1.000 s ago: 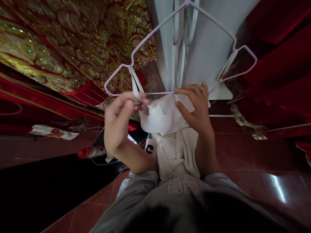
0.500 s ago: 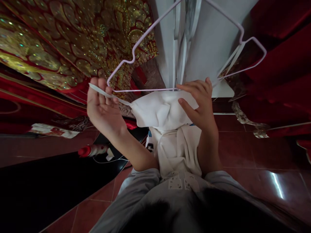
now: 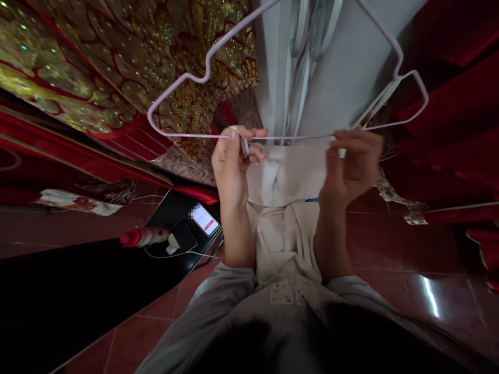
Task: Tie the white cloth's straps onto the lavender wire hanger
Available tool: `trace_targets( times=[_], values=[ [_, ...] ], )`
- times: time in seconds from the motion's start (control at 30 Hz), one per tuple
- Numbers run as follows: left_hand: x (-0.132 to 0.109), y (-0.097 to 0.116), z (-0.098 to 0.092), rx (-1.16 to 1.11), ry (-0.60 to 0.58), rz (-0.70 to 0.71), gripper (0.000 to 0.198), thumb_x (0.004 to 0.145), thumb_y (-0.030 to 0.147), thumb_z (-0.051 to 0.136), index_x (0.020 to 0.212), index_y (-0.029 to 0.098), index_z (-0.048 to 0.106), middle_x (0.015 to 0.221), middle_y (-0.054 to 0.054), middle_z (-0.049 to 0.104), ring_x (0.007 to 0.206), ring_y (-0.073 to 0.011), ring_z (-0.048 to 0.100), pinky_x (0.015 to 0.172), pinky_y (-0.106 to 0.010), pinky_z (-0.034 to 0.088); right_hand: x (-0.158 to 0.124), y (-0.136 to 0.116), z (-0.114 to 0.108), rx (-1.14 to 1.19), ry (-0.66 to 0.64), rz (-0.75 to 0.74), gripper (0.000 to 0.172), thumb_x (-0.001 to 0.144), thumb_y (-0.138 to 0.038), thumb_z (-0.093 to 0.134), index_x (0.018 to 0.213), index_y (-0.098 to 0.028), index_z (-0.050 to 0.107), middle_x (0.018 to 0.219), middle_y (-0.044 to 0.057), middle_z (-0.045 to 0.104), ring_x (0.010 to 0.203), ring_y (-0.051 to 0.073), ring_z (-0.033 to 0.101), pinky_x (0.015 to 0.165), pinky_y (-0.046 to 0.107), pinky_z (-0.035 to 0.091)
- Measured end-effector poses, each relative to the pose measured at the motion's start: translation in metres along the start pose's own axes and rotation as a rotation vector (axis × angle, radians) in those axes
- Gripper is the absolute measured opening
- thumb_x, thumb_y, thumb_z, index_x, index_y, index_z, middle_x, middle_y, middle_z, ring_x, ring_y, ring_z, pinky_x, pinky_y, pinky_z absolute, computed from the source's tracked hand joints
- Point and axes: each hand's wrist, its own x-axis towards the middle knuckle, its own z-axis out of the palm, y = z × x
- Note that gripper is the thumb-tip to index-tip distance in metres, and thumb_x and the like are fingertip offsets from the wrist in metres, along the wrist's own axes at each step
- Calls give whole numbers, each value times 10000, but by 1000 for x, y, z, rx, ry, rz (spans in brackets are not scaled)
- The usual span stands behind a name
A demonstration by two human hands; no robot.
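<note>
A thin pale wire hanger (image 3: 183, 80) hangs in front of me, its bottom bar level with my hands. A cream white garment (image 3: 286, 208) droops below that bar. My left hand (image 3: 232, 166) pinches a narrow white strap of the garment against the bar near its middle. My right hand (image 3: 353, 166) is curled around the garment's upper edge at the bar, further right. Another white strap (image 3: 376, 104) runs up to the hanger's right notch.
A red and gold embroidered cloth (image 3: 117, 67) hangs at upper left, dark red drapes (image 3: 460, 130) at right. A black surface (image 3: 78, 285) at lower left carries a phone (image 3: 206, 219), a charger cable and a red-capped bottle (image 3: 142, 237). The floor is red tile (image 3: 390, 259).
My left hand came in from the hanger's left end to the middle of the bar with the strap. My right hand shifted right and curled shut. The hanger moved up and left.
</note>
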Motion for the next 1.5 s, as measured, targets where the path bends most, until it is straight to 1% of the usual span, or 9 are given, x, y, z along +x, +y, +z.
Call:
trace_targets(
  times=[0.1, 0.23, 0.57, 0.87, 0.93, 1.1, 1.3, 1.4, 1.5],
  values=[
    [2, -3, -2, 12, 14, 33, 303, 1013, 532, 678, 885, 261, 717, 945, -49, 784, 643, -166, 634, 555, -287, 469, -5, 29, -2, 45, 193, 109, 109, 1008, -437, 558, 1063, -346, 584, 978, 31, 521, 925, 224, 606, 874, 488, 572],
    [6, -11, -4, 16, -64, -4, 279, 978, 519, 740, 945, 242, 757, 999, -62, 787, 648, -149, 635, 565, -276, 481, -12, 51, -4, 173, -58, 290, 276, 915, -513, 702, 1104, -336, 607, 1063, 33, 601, 964, 211, 618, 863, 446, 572],
    [8, -19, -2, 125, 31, 117, 323, 1013, 546, 684, 928, 236, 722, 928, -44, 770, 553, -121, 482, 545, -275, 431, -3, 18, -17, 217, -194, 430, 144, 899, -378, 747, 896, -253, 676, 732, -34, 617, 639, 116, 587, 611, 284, 512],
    [12, -12, -10, 175, 74, 71, 232, 1066, 398, 633, 905, 253, 715, 885, -27, 788, 496, -119, 416, 495, -288, 374, 62, 71, -14, 488, -35, 62, 669, 799, -195, 657, 1458, -309, 649, 1506, 81, 634, 1084, 214, 739, 823, 364, 622],
    [12, -11, -11, 155, 51, 73, 229, 1061, 386, 644, 897, 243, 717, 885, -29, 796, 478, -108, 381, 469, -274, 353, 65, 99, -26, 509, 61, 127, 659, 753, -144, 667, 1399, -274, 684, 1474, 78, 625, 1343, 255, 648, 937, 374, 586],
    [12, -22, -9, 63, 17, 91, 260, 1026, 465, 699, 928, 224, 725, 916, -45, 796, 484, -88, 409, 456, -245, 379, 45, 96, -55, 491, 462, 384, 295, 859, -280, 513, 1033, -250, 750, 1017, 40, 694, 871, 149, 700, 817, 360, 560],
    [9, -31, -3, 17, -37, -2, 266, 1015, 476, 709, 933, 223, 720, 955, -56, 785, 496, -89, 432, 469, -252, 391, 30, 9, -31, 462, -100, 364, 200, 797, -231, 723, 987, -247, 784, 983, 35, 763, 637, 118, 578, 566, 292, 447],
    [8, -27, -5, 46, -4, -4, 241, 998, 454, 729, 920, 227, 704, 965, -52, 790, 499, -91, 437, 488, -260, 399, 23, -8, -19, 390, -506, 412, 361, 878, -356, 773, 1236, -322, 740, 1271, 40, 708, 663, 89, 533, 627, 314, 498],
    [9, -21, -17, 90, 36, 37, 143, 986, 378, 732, 978, 236, 724, 1003, -51, 801, 573, -111, 550, 549, -273, 462, 17, -5, -15, 323, -583, 368, 390, 929, -454, 739, 1309, -377, 693, 1275, 28, 662, 695, 103, 521, 672, 330, 528]
  ],
)
